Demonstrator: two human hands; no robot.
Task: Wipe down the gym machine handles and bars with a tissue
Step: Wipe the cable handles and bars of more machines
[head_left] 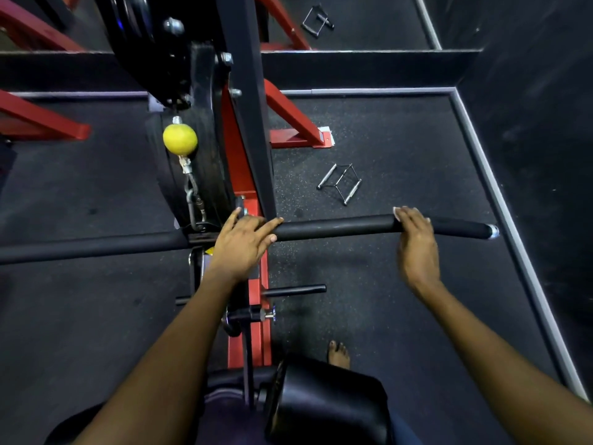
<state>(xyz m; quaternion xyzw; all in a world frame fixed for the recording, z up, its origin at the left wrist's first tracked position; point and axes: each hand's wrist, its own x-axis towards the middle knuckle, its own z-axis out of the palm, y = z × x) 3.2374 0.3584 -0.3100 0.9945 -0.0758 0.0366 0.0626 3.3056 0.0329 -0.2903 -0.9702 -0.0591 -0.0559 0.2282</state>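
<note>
A long black padded bar [333, 227] runs left to right across the head view, hung by a cable from the red and black machine. My left hand [242, 244] rests on the bar near its middle, fingers lying straight along the grip. Out toward the bar's right end, my right hand [415, 242] curls over the bar with a white tissue [397, 214] pressed under its fingers; only a small edge of the tissue shows. The bar's chrome end cap [492, 232] sticks out past that hand.
A yellow ball stopper [179, 139] sits on the cable above the bar. One metal V-grip handle [340, 184] lies on the black rubber floor, another [317, 21] farther back. Black knee pads [324, 403] and a short peg [293, 290] are close below. My bare foot [338, 354] stands on the floor.
</note>
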